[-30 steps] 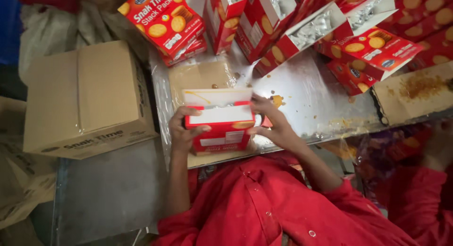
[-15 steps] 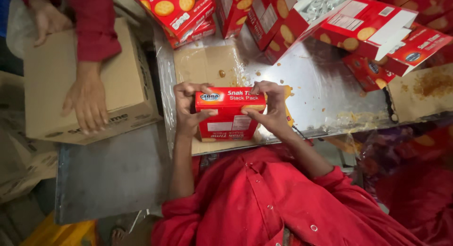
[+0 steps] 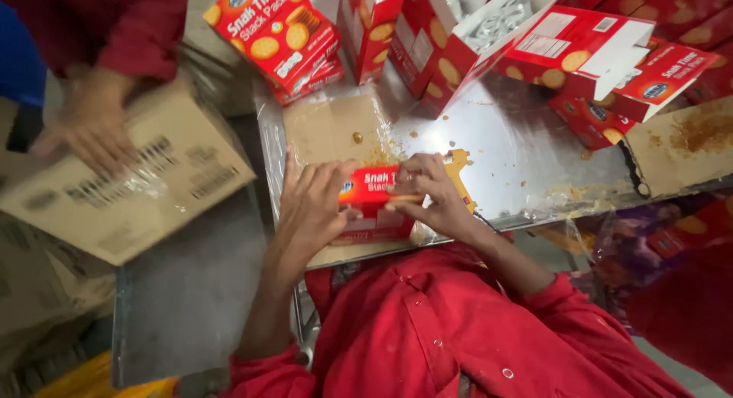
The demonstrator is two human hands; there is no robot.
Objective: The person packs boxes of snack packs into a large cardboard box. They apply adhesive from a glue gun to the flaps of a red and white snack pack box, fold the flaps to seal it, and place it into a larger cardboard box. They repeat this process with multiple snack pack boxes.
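Both of the person's hands are on one small red cracker box [image 3: 376,198]. The left hand [image 3: 311,203] wraps around the left side of the box and holds it tight. The right hand [image 3: 429,193] grips the right end, with its fingers pressing on the top edge. The box sits on a flat piece of brown cardboard [image 3: 336,131] at the near edge of a shiny metal table [image 3: 519,154], just in front of the person's red shirt. It looks like the step here is pressing the box shut, and the flap seems nearly closed. A good next move would need the left hand to hold the box steady while the right fingers push the end flap flat, softly, so the thin card does not bend. Crumbs and a sticky brown mess lie on the table near the box. More red boxes [image 3: 534,39], some open, are piled at the far side. On the left, another person's hand [image 3: 92,127] rests on a big brown carton [image 3: 130,192]; that hand is blurry.
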